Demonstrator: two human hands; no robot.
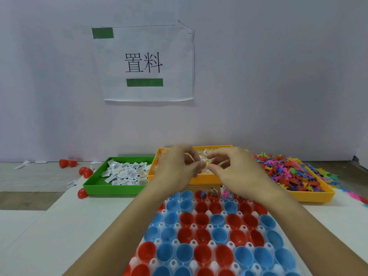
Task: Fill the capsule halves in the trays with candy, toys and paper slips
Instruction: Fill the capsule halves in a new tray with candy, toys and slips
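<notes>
Above the middle yellow tray, both hands meeting: left hand and right hand raised over the clear-wrapped candy heaped there, fingertips almost touching. Thumb and forefinger of each hand curled in toward one small clear piece of candy between them; exactly how firmly pinched, cannot tell, since blurred. Other fingers loosely bent.

Nearer than the yellow tray, under both forearms, a white capsule tray packed with red capsule halves and blue capsule halves, open side up. Nearly all bare; in the row closest to the yellow tray, a few already holding small bright toys and paper bits.

Left of the yellow tray, touching its side, a green tray with folded white paper slips. Right of the yellow tray, a second yellow tray piled with small plastic toy figures in red, blue, pink, green and orange, some spilling over its far right edge.

Further left of the yellow tray, beyond the green one, loose red capsule halves and stray slips scattered on a white tabletop.

Behind the yellow tray, a pale wall with a white paper sign bearing two black characters and two green bars, top right corner curled.
</notes>
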